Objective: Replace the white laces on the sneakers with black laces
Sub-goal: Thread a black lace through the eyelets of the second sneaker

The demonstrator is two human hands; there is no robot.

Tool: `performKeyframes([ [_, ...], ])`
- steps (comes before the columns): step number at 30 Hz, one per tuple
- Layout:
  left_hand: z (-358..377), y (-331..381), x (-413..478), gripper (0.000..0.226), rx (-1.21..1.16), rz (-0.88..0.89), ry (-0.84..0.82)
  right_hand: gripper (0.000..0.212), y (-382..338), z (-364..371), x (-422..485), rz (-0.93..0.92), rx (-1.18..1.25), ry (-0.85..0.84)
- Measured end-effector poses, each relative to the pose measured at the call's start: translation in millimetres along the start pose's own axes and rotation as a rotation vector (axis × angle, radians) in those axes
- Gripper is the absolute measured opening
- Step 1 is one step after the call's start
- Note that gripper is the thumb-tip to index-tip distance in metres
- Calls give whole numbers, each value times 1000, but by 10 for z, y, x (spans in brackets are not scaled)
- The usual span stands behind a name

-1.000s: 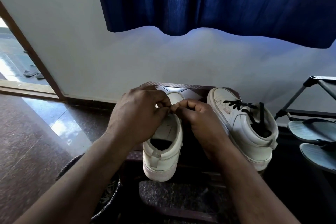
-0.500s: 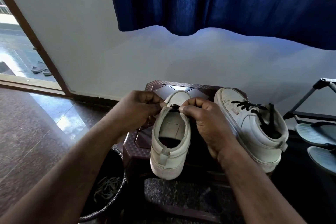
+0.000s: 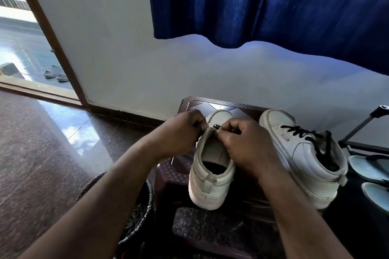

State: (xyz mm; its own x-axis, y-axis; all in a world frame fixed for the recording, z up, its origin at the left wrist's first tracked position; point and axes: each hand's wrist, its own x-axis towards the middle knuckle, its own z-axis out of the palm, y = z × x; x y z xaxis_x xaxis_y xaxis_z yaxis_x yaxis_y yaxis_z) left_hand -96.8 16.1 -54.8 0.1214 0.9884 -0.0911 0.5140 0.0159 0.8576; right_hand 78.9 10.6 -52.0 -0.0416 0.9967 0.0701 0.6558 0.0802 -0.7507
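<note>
On the dark brown plastic stool (image 3: 210,104) stands an unlaced white leather sneaker (image 3: 210,176), heel toward the camera. The left hand (image 3: 181,132) and right hand (image 3: 242,145), fingers curled tight, pinch a black lace (image 3: 215,126) at its front eyelets. Just beside it on the stool's right side, a second white sneaker (image 3: 299,153) is laced in black; its small side tag is too small to read.

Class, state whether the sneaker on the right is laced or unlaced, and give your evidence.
Laced: black laces cross the front of the right-hand sneaker, their ends trailing toward its opening.
</note>
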Motion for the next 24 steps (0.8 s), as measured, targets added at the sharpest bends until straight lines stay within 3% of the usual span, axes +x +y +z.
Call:
performKeyframes([
  [3, -42, 13, -15, 13, 278, 137, 87, 11, 51, 55, -9, 35, 76, 20],
  [5, -66, 46, -41, 12, 342, 218, 120, 7, 92, 97, -32, 57, 193, 26],
  [8, -101, 26, -42, 18, 260, 167, 108, 11, 95, 157, -44, 54, 309, 27],
  [13, -159, -39, -51, 14, 129, 117, 54, 42, 64, 219, -18, 86, 339, 29],
  [19, -142, 12, -86, 15, 241, 177, 111, 25, 101, 221, 43, 95, 303, 11],
  [24, -135, 36, -111, 19, 303, 229, 150, 15, 123, 207, 40, 106, 422, -54],
])
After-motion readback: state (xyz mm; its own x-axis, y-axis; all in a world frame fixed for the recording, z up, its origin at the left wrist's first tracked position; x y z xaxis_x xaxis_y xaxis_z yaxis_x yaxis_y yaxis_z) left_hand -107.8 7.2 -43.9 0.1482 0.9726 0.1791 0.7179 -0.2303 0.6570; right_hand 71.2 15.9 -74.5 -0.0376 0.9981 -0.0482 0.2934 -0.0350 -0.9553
